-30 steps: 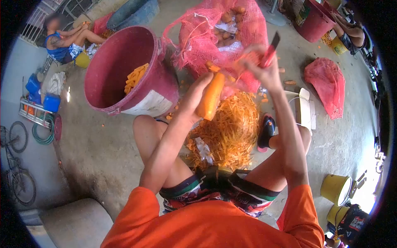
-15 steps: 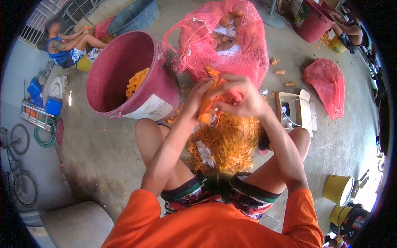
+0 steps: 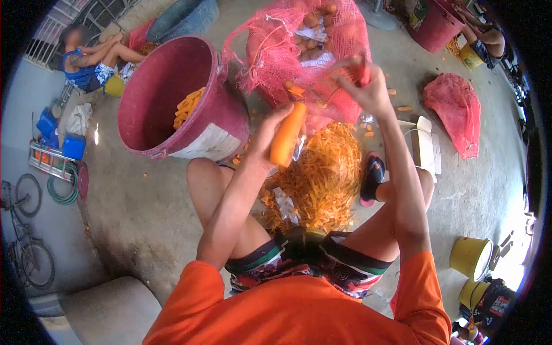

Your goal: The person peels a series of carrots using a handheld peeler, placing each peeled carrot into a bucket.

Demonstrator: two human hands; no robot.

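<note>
My left hand [image 3: 270, 133] grips a long orange carrot [image 3: 287, 134], held upright over a heap of carrot peelings [image 3: 322, 178] on the floor between my legs. My right hand [image 3: 365, 86] is raised to the right of the carrot, closed on a red-handled peeler [image 3: 364, 75] that is mostly hidden by my fingers. Behind both hands stands a pink mesh sack [image 3: 299, 52] full of unpeeled carrots. To the left, a large maroon bucket [image 3: 172, 98] leans toward me with peeled carrots [image 3: 188, 107] inside.
A second pink mesh sack [image 3: 454, 115] and a small open box [image 3: 422, 146] lie to the right. Another maroon bucket [image 3: 434, 26] and a person sit at top right. A person [image 3: 92, 54] sits at top left. Yellow buckets [image 3: 468, 259] stand at lower right.
My right hand has swung up and away from the carrot with the peeler after stroking along it half a second ago. The carrot stays in my left hand.
</note>
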